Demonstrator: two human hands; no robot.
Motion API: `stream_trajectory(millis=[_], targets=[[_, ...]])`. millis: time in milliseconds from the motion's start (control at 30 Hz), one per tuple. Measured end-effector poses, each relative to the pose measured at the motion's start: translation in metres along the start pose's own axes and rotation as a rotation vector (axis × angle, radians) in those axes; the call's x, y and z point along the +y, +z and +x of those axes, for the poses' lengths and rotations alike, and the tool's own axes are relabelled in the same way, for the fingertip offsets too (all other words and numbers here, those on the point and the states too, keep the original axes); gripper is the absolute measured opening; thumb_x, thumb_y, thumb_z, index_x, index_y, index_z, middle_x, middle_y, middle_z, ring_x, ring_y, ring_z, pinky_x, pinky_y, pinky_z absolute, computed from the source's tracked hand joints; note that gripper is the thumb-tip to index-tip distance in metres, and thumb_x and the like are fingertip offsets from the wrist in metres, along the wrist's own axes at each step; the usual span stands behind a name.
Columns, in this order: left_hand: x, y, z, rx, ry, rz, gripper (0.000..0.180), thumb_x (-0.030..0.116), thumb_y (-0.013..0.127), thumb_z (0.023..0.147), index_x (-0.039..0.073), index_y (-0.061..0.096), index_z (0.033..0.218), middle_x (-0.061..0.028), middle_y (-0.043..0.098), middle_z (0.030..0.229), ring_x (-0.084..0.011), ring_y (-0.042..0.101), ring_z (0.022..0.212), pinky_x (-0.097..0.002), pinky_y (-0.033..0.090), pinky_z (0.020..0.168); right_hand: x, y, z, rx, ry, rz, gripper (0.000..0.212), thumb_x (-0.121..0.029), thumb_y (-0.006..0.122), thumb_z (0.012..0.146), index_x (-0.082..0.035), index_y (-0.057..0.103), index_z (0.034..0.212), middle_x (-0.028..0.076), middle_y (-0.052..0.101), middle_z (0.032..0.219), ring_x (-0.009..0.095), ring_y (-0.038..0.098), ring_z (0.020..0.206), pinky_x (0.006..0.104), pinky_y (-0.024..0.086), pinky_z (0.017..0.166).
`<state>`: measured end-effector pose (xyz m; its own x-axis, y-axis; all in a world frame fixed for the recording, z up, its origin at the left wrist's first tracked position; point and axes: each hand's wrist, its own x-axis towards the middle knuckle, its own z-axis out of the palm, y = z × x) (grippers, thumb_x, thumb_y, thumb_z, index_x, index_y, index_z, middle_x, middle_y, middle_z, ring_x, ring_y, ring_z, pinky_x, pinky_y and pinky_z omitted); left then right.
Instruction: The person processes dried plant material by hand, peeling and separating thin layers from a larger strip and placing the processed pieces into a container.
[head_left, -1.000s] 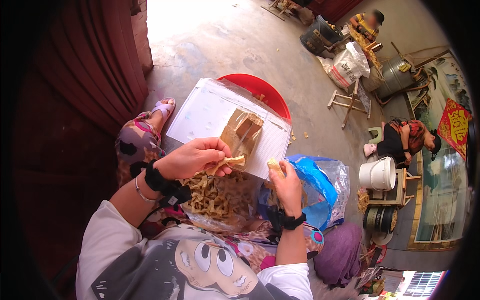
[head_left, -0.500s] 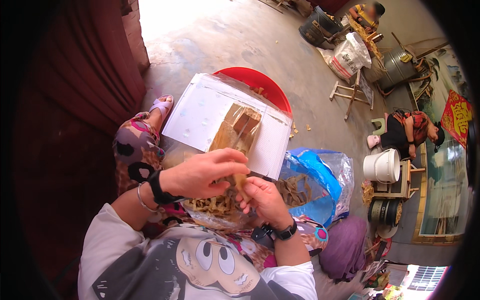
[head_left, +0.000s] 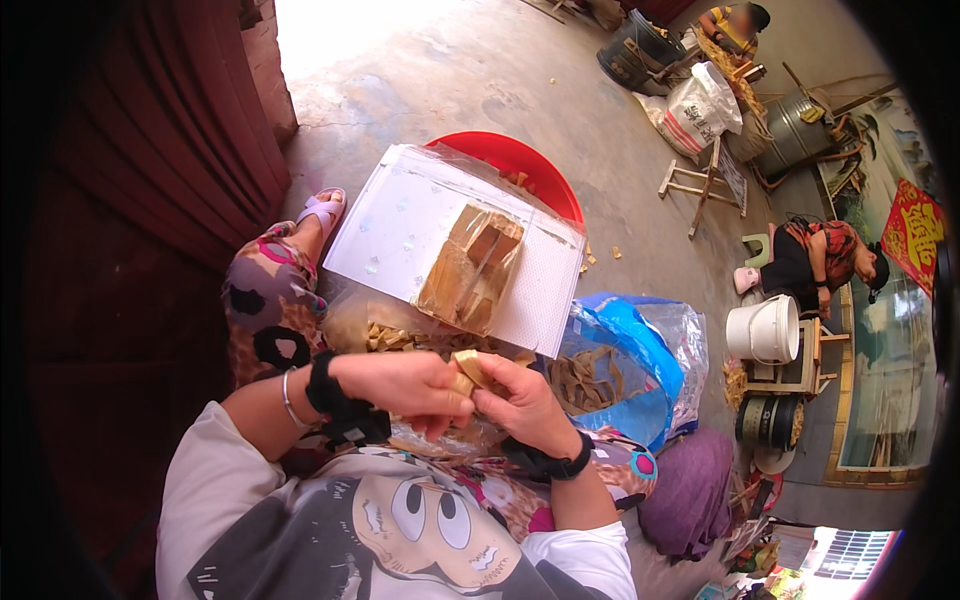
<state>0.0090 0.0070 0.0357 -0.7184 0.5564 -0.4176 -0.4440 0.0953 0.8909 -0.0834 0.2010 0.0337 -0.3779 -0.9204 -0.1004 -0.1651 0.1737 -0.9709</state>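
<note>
Close together over my lap, my left hand (head_left: 405,388) and my right hand (head_left: 528,402) both pinch a pale yellowish folded strip (head_left: 467,366). Its upper end sticks up between the fingers, and the rest is hidden by them. Just beyond, a brown wooden block (head_left: 462,262) wrapped in clear tape or film lies on a white board (head_left: 385,215), with a smaller piece of wood (head_left: 494,243) on top. Beneath the board's near edge and my hands is a heap of yellowish pieces (head_left: 395,338) on clear plastic.
A red basin (head_left: 555,180) sits under the board's far edge. To the right, a blue plastic bag (head_left: 650,365) holds brown strips (head_left: 585,380). A white bucket (head_left: 763,333), a stool (head_left: 712,190) and a white sack (head_left: 700,110) stand farther right, where two other people sit.
Both hands have drawn nearer to me, off the block's near end. My left fingers have curled in around the strip, and the right hand has turned, raising its end.
</note>
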Motion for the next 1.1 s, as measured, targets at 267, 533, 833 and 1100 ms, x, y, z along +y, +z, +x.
stream_trajectory(millis=[267, 533, 833, 1100], targets=[[-0.016, 0.002, 0.015, 0.518, 0.576, 0.075, 0.021, 0.015, 0.058, 0.091, 0.0, 0.055, 0.106, 0.0016, 0.059, 0.089, -0.0059, 0.056, 0.074, -0.0225, 0.046, 0.062, -0.004, 0.003, 0.001, 0.179, 0.25, 0.585, 0.02, -0.011, 0.058, 0.091, -0.005, 0.059, 0.109, 0.006, 0.064, 0.084, 0.006, 0.056, 0.062, 0.0151, 0.041, 0.044], [-0.006, 0.006, 0.015, 0.846, 0.77, 0.458, 0.012, 0.004, 0.059, 0.078, 0.001, 0.056, 0.09, -0.0146, 0.061, 0.093, -0.0321, 0.061, 0.081, -0.0353, 0.05, 0.067, 0.02, -0.001, 0.004, 0.181, 0.397, 1.083, 0.023, -0.023, 0.051, 0.096, -0.005, 0.053, 0.11, 0.005, 0.06, 0.09, 0.008, 0.051, 0.055, 0.0161, 0.039, 0.042], [-0.016, 0.006, 0.021, 0.822, 0.561, 0.505, 0.017, 0.001, 0.059, 0.077, 0.002, 0.055, 0.093, -0.0148, 0.058, 0.08, -0.0311, 0.06, 0.073, -0.035, 0.048, 0.062, 0.01, 0.016, 0.002, 0.307, 0.279, 0.349, 0.028, -0.004, 0.059, 0.087, 0.0, 0.055, 0.115, 0.002, 0.059, 0.092, 0.005, 0.054, 0.069, 0.0185, 0.047, 0.061], [-0.012, 0.003, 0.014, 0.938, 0.591, 0.713, 0.009, 0.01, 0.058, 0.083, 0.002, 0.055, 0.087, -0.0132, 0.057, 0.078, -0.0316, 0.059, 0.073, -0.038, 0.048, 0.063, 0.021, 0.003, 0.0, 0.059, 0.392, 0.982, 0.035, -0.003, 0.055, 0.09, 0.0, 0.052, 0.125, 0.003, 0.058, 0.109, 0.01, 0.059, 0.079, 0.0189, 0.051, 0.057]])
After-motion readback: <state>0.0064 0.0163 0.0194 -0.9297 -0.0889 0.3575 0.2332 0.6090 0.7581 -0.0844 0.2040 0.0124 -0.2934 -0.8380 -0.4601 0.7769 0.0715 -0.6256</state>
